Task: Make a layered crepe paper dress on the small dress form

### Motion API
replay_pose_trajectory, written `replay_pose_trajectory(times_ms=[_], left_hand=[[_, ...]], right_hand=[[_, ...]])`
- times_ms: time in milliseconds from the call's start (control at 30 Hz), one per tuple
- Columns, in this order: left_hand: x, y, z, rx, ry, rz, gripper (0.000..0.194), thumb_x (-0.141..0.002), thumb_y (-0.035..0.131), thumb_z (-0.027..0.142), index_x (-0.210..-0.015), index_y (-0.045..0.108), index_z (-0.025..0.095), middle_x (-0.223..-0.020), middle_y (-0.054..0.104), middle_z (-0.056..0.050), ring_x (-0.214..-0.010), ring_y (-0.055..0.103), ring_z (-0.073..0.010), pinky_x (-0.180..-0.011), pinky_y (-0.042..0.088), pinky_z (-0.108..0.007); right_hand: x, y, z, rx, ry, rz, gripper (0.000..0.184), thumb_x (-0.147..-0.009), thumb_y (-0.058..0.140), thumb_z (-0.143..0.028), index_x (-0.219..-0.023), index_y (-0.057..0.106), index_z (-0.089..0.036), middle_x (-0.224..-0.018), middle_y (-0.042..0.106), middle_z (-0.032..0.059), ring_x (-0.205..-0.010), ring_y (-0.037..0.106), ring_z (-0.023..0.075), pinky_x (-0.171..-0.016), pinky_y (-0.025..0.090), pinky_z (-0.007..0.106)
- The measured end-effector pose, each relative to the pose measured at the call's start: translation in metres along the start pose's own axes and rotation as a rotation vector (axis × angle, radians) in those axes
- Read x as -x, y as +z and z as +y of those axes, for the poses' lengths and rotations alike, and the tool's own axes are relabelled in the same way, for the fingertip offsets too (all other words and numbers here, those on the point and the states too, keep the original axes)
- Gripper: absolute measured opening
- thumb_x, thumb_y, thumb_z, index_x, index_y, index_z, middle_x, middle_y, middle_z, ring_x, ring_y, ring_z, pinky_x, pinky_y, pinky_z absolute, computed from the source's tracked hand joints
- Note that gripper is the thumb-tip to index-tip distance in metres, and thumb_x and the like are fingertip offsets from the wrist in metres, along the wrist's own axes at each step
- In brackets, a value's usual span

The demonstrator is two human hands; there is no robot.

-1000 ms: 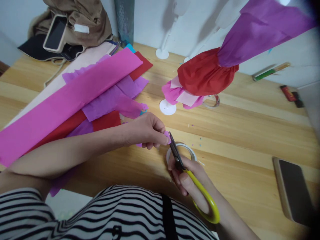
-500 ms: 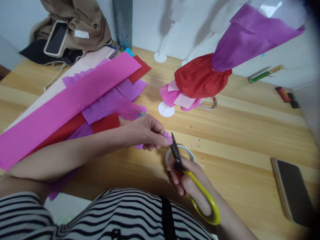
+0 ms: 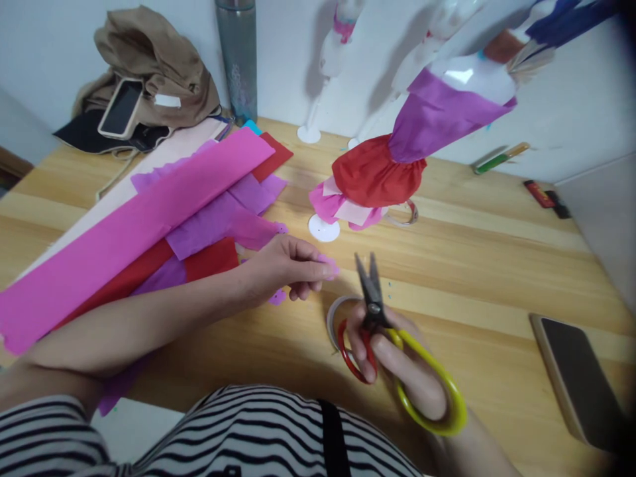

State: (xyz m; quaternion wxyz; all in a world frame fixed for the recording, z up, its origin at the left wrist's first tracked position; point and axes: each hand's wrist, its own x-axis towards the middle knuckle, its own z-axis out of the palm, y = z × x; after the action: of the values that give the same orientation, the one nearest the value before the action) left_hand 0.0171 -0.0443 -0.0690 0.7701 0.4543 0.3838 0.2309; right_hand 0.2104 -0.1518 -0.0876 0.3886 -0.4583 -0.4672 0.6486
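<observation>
My left hand pinches a small pink-purple paper piece between thumb and fingertips. In my right hand are scissors with one yellow and one red handle loop. Their blades are parted and point away from me, to the right of the paper and apart from it. A white roll of tape lies on the table, partly behind my right hand. Just under my left hand rests a small purple flower-shaped cutout.
Folded pink paper lies over purple and red sheets on the left. A figure in a purple and red paper dress stands beyond my hands. A phone lies at right; a bottle and brown cloth bag stand behind.
The scissors have drawn back to the right, away from the paper, and their blades have opened. My left hand still pinches the piece. The view has tilted up slightly.
</observation>
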Motion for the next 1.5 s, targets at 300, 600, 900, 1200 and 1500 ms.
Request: replay_pose_trajectory(times_ms=[300,600,900,1200,1500], left_hand=[[0.006,0.011,0.001,-0.153,-0.014,-0.013,0.025,-0.072,0.07,0.027,-0.055,0.058,0.013,-0.05,0.056,0.004,-0.04,0.046,-0.0038,-0.037,0.032,-0.015],[0.007,0.013,-0.009,-0.198,0.004,-0.083,0.024,-0.072,0.07,0.031,-0.061,0.061,0.013,-0.053,0.058,0.003,-0.042,0.049,-0.0047,-0.039,0.037,-0.015],[0.009,0.017,-0.012,0.077,0.086,0.039,0.023,-0.076,0.068,0.032,-0.066,0.064,0.012,-0.054,0.057,0.004,-0.043,0.046,-0.0045,-0.041,0.035,-0.017],[0.01,0.019,-0.012,0.083,0.085,0.077,0.024,-0.075,0.067,0.031,-0.061,0.061,0.012,-0.054,0.056,0.003,-0.043,0.047,-0.0044,-0.041,0.035,-0.017],[0.007,0.019,-0.015,0.082,0.103,0.1,0.023,-0.074,0.066,0.029,-0.059,0.06,0.012,-0.053,0.057,0.002,-0.043,0.049,-0.0047,-0.04,0.037,-0.016]], right_hand=[[-0.011,0.005,-0.016,0.227,-0.253,0.508,0.027,-0.073,0.08,-0.027,-0.092,0.06,-0.028,-0.079,0.072,0.0003,-0.064,0.063,0.0175,-0.056,0.05,0.032],[-0.019,0.011,-0.017,0.163,-0.248,0.393,0.027,-0.075,0.078,-0.025,-0.094,0.059,-0.03,-0.078,0.067,-0.0023,-0.054,0.055,0.0144,-0.051,0.046,0.031],[-0.006,0.016,0.004,0.065,-0.141,0.007,0.046,-0.09,0.048,-0.067,-0.091,0.055,-0.022,-0.061,0.047,-0.0044,-0.048,0.043,0.0117,-0.049,0.035,0.029],[-0.005,0.023,0.01,0.02,-0.096,0.016,0.044,-0.091,0.049,-0.066,-0.092,0.056,-0.022,-0.057,0.046,-0.0059,-0.043,0.041,0.0102,-0.043,0.033,0.025],[-0.003,0.024,0.012,0.018,-0.033,0.024,0.048,-0.089,0.049,-0.069,-0.092,0.056,-0.022,-0.055,0.045,-0.0072,-0.04,0.039,0.0082,-0.041,0.03,0.023]])
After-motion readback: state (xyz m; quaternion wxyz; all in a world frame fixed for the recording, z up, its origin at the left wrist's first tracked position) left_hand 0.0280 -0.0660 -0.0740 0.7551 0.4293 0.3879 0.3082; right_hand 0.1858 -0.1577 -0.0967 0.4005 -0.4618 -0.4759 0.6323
